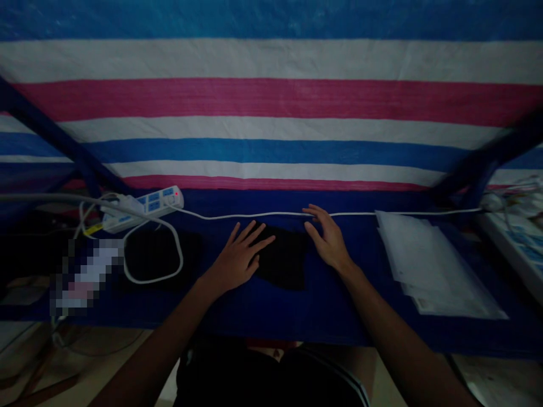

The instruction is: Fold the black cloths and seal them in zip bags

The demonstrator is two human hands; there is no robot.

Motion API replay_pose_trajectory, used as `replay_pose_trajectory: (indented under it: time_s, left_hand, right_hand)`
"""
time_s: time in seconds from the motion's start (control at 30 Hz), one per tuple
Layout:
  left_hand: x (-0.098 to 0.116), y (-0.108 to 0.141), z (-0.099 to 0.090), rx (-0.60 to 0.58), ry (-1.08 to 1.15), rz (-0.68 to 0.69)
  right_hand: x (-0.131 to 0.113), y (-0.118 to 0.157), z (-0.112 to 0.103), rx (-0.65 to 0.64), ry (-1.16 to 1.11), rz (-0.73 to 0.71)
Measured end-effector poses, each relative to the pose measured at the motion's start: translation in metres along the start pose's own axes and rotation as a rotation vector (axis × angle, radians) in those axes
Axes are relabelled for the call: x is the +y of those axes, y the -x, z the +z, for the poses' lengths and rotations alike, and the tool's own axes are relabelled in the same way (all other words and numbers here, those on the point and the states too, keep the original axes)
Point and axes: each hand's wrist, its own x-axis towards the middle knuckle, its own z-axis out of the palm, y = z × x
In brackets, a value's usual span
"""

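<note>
A black piece of cloth [282, 257] lies flat on the dark blue table [331, 311] in front of me. My left hand [240, 257] rests with spread fingers over the cloth's left edge. Just beyond the right edge of the cloth is my right hand [326, 237], its fingers apart and nothing held in them. The fingertips of that hand reach the white power cable [271, 214], though I cannot tell whether they touch it. In the dim light the folds of the cloth do not show.
Several clear plastic bags [436, 271] lie on the right. To the left are a white power strip [161, 200] with a red light, a looped white cable [180, 254], dark folded fabric [193, 254] and a blurred-out item [91, 277]. Striped sheeting [271, 99] hangs behind.
</note>
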Motion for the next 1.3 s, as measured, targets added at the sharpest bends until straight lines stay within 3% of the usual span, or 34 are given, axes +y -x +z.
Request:
replay_pose_trajectory:
  time_s: [0.1,0.2,0.3,0.37,0.67,0.8,0.93,1.17,1.3]
  left_hand:
    - [0.027,0.005,-0.007,0.098,0.023,-0.025]
    - [0.071,0.022,0.004,0.199,0.116,-0.175]
    - [0.106,0.041,0.025,0.147,0.154,-0.226]
    - [0.115,0.049,0.036,0.104,0.141,-0.201]
    - [0.096,0.081,0.03,-0.093,0.226,-0.033]
    - [0.091,0.102,0.032,-0.034,0.254,0.035]
    - [0.085,0.103,0.025,0.063,0.376,0.082]
    - [0.061,0.081,0.015,0.141,0.635,-0.138]
    - [0.054,0.069,0.013,0.186,0.744,-0.343]
  right_hand:
    - [0.0,0.0,0.0,0.004,0.001,-0.007]
    - [0.0,0.0,0.0,0.013,0.002,-0.006]
    - [0.001,-0.001,0.0,0.015,0.005,-0.009]
    - [0.001,-0.001,0.0,0.011,0.007,-0.016]
    - [0.0,-0.001,-0.003,0.006,0.011,-0.033]
    - [0.002,-0.001,-0.005,0.022,0.012,-0.047]
    - [0.002,0.001,-0.004,-0.015,0.022,-0.049]
    - [-0.003,0.001,-0.003,-0.135,0.004,-0.076]
    - [-0.012,0.002,-0.009,-0.228,-0.072,-0.088]
